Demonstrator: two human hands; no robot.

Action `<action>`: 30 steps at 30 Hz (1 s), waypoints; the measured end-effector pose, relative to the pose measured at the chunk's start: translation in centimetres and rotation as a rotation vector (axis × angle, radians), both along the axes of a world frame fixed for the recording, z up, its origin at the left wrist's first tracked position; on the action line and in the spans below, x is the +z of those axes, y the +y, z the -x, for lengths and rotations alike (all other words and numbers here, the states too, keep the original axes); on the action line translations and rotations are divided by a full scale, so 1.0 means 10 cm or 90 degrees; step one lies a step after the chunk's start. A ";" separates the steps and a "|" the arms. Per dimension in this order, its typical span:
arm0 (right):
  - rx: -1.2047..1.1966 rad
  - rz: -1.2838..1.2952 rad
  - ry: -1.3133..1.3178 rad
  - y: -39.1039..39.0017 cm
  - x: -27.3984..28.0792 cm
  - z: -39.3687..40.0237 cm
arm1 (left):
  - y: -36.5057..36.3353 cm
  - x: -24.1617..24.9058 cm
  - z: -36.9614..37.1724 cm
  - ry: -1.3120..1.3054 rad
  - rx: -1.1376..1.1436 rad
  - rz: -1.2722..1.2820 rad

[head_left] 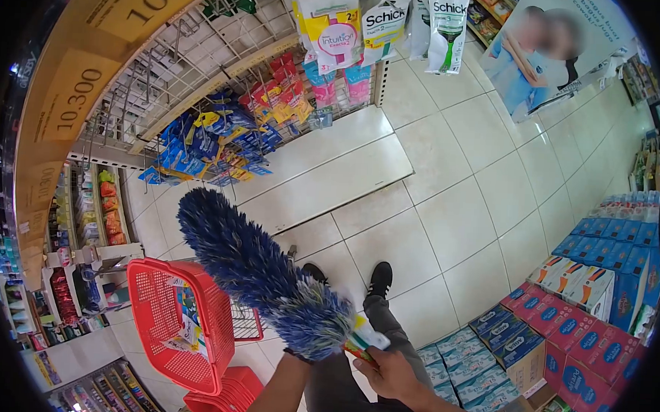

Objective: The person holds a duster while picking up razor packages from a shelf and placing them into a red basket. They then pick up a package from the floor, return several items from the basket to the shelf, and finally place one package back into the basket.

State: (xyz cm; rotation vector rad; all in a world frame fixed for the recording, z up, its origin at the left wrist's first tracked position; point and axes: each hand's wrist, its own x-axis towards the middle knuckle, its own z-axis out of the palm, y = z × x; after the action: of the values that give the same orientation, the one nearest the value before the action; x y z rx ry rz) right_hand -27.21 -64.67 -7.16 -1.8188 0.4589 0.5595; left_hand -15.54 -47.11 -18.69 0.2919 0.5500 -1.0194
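Note:
A fluffy blue and white duster (pixel 257 273) points up and to the left over the tiled floor. My right hand (pixel 389 372) is closed around its handle near the bottom of the view. My left forearm (pixel 283 392) rises under the duster's head; the left hand itself is hidden behind the fibres. The duster's tip is near the hanging blue packets (pixel 200 145) on a wire rack, apart from them.
Red shopping baskets (pixel 185 325) are stacked at lower left. Razor packs (pixel 386 24) hang at the top. Stacked blue and red cartons (pixel 560 326) line the right side. Shelves of goods stand at left. My black shoes (pixel 380 278) are on the white tiles.

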 end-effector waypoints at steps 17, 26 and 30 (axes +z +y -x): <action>-0.110 0.349 0.190 -0.32 -0.33 1.11 | 0.14 0.50 -0.41 -0.017 0.233 -0.267; -0.264 0.313 0.435 -0.48 -1.10 1.66 | -0.79 0.92 -2.03 -0.468 -0.061 -0.421; -0.260 0.297 0.450 -0.16 -1.43 1.59 | -1.89 0.91 -2.85 -0.981 0.027 -0.936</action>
State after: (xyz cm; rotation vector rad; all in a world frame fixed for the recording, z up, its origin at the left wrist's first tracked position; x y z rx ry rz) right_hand -43.12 -66.26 -21.43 -1.8371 1.5054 0.8487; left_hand 12.95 -66.00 -9.63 2.1007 -0.2563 0.0614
